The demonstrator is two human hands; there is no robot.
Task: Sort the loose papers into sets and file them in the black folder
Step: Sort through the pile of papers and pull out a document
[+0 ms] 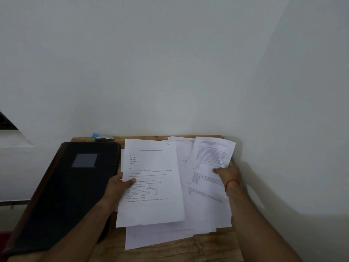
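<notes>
A closed black folder [71, 190] with a grey label lies on the left of the wooden table [170, 250]. To its right, several loose printed papers [200, 208] are spread in an overlapping pile. My left hand [118, 186] grips the left edge of a printed sheet with a table on it [151, 178], thumb on top. My right hand [227, 174], a red thread on its wrist, pinches another text sheet [211, 154] and holds it tilted up above the pile's right side.
A small stapler with a blue end [103, 137] lies at the table's back edge behind the folder. A white wall [170, 63] stands right behind and to the right of the table. A ledge [13, 137] shows at far left.
</notes>
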